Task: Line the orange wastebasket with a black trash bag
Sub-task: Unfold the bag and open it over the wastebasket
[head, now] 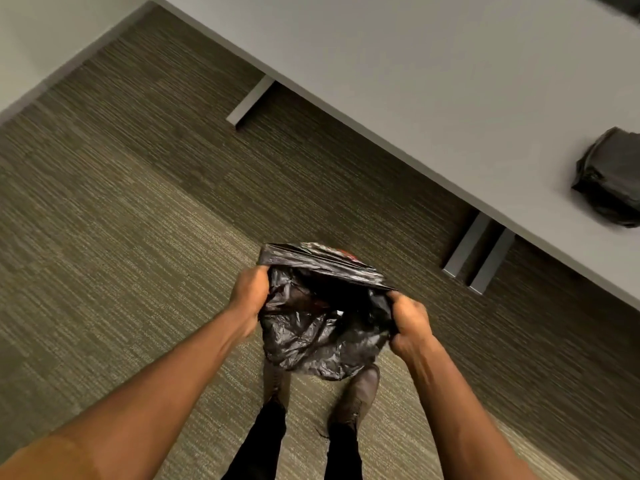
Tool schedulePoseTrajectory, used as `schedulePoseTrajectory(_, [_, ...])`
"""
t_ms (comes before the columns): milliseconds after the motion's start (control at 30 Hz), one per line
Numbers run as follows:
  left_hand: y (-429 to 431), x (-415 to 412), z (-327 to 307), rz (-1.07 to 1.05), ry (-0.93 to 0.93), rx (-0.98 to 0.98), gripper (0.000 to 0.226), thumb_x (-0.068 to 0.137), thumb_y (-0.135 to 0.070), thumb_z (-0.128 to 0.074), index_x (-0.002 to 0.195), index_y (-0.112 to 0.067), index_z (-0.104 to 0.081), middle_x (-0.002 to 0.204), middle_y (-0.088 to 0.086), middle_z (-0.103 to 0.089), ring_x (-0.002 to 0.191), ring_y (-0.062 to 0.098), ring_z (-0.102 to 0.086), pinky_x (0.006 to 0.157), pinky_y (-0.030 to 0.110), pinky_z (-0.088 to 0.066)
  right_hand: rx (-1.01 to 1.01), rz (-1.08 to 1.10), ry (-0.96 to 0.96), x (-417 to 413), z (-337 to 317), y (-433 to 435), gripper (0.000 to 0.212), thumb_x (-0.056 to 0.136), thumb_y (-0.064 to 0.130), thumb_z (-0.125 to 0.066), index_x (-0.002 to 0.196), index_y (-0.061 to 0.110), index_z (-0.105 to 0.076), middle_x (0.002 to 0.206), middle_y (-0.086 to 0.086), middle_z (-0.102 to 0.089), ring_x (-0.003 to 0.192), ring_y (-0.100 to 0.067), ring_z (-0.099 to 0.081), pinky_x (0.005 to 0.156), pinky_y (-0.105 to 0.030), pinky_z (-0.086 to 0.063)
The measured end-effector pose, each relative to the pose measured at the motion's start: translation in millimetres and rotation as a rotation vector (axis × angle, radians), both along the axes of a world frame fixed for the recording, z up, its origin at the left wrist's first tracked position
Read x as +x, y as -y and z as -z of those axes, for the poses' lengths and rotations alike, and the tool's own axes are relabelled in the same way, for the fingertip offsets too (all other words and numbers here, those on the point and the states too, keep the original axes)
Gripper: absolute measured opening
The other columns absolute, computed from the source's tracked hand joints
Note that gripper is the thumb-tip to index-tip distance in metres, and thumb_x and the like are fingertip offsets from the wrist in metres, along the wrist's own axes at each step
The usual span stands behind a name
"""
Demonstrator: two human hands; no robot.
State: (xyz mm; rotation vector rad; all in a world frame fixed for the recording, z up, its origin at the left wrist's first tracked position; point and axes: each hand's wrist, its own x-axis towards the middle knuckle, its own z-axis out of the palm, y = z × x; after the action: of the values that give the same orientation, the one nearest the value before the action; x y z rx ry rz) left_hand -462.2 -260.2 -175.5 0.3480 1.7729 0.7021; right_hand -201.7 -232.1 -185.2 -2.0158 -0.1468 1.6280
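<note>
**Bag mouth being pulled open, bin mostly hidden**

Left to right. Carpet floor (121, 237) fills the left side, nothing on it. Left hand (250, 295) clenched on the left edge of the black trash bag (311, 334), fingers curled into the plastic. Bag hangs between both hands, above the shoes (360, 386), mouth partly spread, body crumpled and bunched below. A sliver of orange-red (346, 253) shows at the far rim of the bag, likely the orange wastebasket underneath; can't confirm, bag covers nearly all of it. Right hand (410, 323) also gripping, fist closed on the right edge of the bag. Further right, a grey table (415, 81) with a folded dark bundle (613, 178) on top, probably spare bags.

Step in hand, my read: opening the mouth to fit over the bin. To do it well: keep both grips on opposite edges, pull apart evenly so the opening goes wide, let the crumpled bottom drop inside first, then fold the rim over. Thin plastic, so tug gently or it tears.
</note>
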Motion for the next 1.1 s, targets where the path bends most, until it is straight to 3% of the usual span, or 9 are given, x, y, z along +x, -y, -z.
schedulePoseTrajectory(133, [-19,-25,2,-0.05,-0.075,-0.001,0.024,0.106,-0.012,-0.045,0.101,-0.008,-0.068,0.09,0.017,-0.062,0.082,0.029,-0.061,0.069,0.041,-0.05,0.144,-0.424,0.206,17,8,-1,0.019,0.09,0.012,-0.08,0.073,0.009,-0.072,0.066,-0.006,-0.07,0.066,-0.021,-0.061,0.051,-0.022,-0.05])
schedulePoseTrajectory(333, [-39,-47,6,0.032,-0.387,-0.044,0.035,0.101,0.001,-0.046,0.069,-0.013,-0.046,0.067,0.003,-0.042,0.058,0.018,-0.037,0.053,0.029,-0.028,-0.032,-1.292,0.408,42,0,-18,0.023,0.088,0.036,-0.078,0.101,0.017,-0.08,0.096,-0.006,-0.081,0.091,-0.021,-0.076,0.071,-0.025,-0.057])
schedulePoseTrajectory(400, [-46,-50,0,0.027,-0.439,-0.058,0.038,0.102,0.002,-0.047,0.068,-0.013,-0.046,0.067,0.002,-0.044,0.056,0.015,-0.035,0.049,0.029,-0.026,-0.027,-1.18,0.798,37,-9,-23,0.024,0.091,0.025,-0.065,0.112,0.018,-0.074,0.111,-0.016,-0.076,0.105,-0.038,-0.072,0.087,-0.04,-0.059])
schedulePoseTrajectory(500, [-54,-49,-19,-0.032,-0.528,0.065,0.028,0.104,-0.002,-0.045,0.085,-0.006,-0.066,0.087,0.013,-0.067,0.067,0.023,-0.057,0.056,0.035,-0.045,0.304,-0.583,0.92,23,-29,-30,0.036,0.09,0.006,-0.051,0.116,0.022,-0.07,0.104,-0.018,-0.075,0.097,-0.041,-0.07,0.079,-0.042,-0.051])
schedulePoseTrajectory(667, [-41,-41,-41,-0.023,-0.793,0.607,0.044,0.091,0.003,-0.047,0.13,-0.009,-0.063,0.101,0.004,-0.073,0.092,0.024,-0.072,0.075,0.033,-0.058,0.876,-0.258,0.895,-2,-47,-29,0.035,0.098,-0.008,-0.048,0.131,0.003,-0.052,0.096,0.024,-0.057,0.09,0.022,-0.062,0.07,-0.008,-0.051])
schedulePoseTrajectory(800, [-23,-47,-8,0.378,-0.808,0.236,0.013,0.099,-0.002,-0.061,0.103,0.003,-0.072,0.071,0.0,-0.062,0.063,0.023,-0.063,0.052,0.027,-0.044,0.19,-0.879,0.813,4,-27,-32,0.036,0.102,0.026,-0.059,0.134,0.011,-0.058,0.124,-0.019,-0.073,0.113,-0.039,-0.071,0.093,-0.043,-0.059])
schedulePoseTrajectory(867, [-10,-56,11,0.428,-0.717,-0.041,0.019,0.105,-0.007,-0.053,0.102,0.001,-0.07,0.081,0.006,-0.064,0.067,0.022,-0.06,0.062,0.04,-0.058,-0.197,-1.17,0.846,10,-13,-20,0.045,0.096,0.04,-0.06,0.13,0.011,-0.063,0.13,-0.019,-0.071,0.115,-0.04,-0.07,0.091,-0.044,-0.055])
schedulePoseTrajectory(933, [-1,-65,24,0.277,-0.639,-0.12,0.025,0.107,-0.012,-0.049,0.1,0.001,-0.069,0.093,0.015,-0.069,0.078,0.03,-0.063,0.077,0.048,-0.061,-0.214,-1.115,0.896,17,0,-7,0.044,0.093,0.039,-0.059,0.125,0.01,-0.066,0.125,-0.016,-0.073,0.111,-0.037,-0.071,0.083,-0.04,-0.051])
schedulePoseTrajectory(1100, [6,-62,35,0.123,-0.508,-0.097,0.032,0.103,-0.011,-0.051,0.074,-0.007,-0.063,0.076,0.01,-0.063,0.065,0.026,-0.056,0.056,0.031,-0.04,-0.043,-0.664,0.704,35,20,4,0.023,0.087,0.027,-0.062,0.093,0.009,-0.075,0.098,-0.017,-0.077,0.093,-0.036,-0.071,0.073,-0.038,-0.049])
